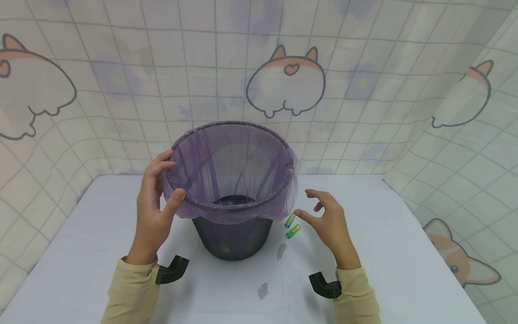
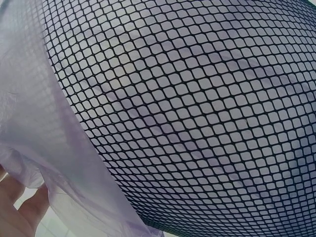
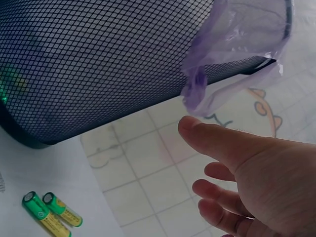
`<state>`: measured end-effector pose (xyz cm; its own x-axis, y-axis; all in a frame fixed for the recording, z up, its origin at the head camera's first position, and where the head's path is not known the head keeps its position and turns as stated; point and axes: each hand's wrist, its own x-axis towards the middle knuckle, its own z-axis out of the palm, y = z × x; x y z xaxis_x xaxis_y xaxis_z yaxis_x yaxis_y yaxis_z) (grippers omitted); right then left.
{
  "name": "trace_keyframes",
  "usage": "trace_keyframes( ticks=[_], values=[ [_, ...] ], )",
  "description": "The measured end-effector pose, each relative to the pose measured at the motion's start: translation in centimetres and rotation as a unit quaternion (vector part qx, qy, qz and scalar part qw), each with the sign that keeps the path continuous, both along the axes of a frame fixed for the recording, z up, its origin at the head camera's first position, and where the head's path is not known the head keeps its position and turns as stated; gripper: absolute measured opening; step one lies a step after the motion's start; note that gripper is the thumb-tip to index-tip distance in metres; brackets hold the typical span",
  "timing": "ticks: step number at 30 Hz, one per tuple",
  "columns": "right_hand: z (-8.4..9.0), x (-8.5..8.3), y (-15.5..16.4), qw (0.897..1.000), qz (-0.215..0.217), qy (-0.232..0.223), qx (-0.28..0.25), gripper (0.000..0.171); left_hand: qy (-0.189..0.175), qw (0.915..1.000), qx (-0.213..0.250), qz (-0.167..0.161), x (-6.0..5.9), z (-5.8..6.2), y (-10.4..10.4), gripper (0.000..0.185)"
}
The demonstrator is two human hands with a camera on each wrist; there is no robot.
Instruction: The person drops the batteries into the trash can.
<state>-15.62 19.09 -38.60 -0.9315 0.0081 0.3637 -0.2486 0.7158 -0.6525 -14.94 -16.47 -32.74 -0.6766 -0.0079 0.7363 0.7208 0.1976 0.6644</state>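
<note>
A black mesh wastebasket lined with a thin purple bag stands mid-table. My left hand grips its rim on the left, thumb over the folded bag edge; in the left wrist view the mesh fills the frame, with the bag's skirt and my fingers at the lower left. Two green-and-yellow batteries lie on the table just right of the basket, also seen in the right wrist view. My right hand hovers just right of them, fingers loosely spread, holding nothing.
The white table is enclosed by a cartoon-patterned curtain behind and at both sides. Two small grey marks lie on the near tabletop. Something green shows dimly through the basket's mesh.
</note>
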Motion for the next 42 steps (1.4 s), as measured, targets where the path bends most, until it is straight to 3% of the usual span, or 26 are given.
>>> trace_keyframes(
  ticks=[22, 31, 42],
  values=[
    [-3.5, -1.7, 0.0, 0.998, 0.002, -0.057, -0.003, 0.059, 0.008, 0.9999, 0.007, -0.007, 0.0, 0.0, -0.1, 0.049],
    [-5.0, -2.4, -0.2, 0.995, 0.0, -0.101, -0.02, 0.057, 0.008, 1.0, -0.003, 0.0, -0.2, 0.1, -0.2, 0.049],
    [-6.0, -2.6, -0.6, 0.994, -0.016, -0.108, 0.004, 0.057, 0.0, 1.0, -0.004, 0.005, -0.1, 0.0, -0.1, 0.049]
  ],
)
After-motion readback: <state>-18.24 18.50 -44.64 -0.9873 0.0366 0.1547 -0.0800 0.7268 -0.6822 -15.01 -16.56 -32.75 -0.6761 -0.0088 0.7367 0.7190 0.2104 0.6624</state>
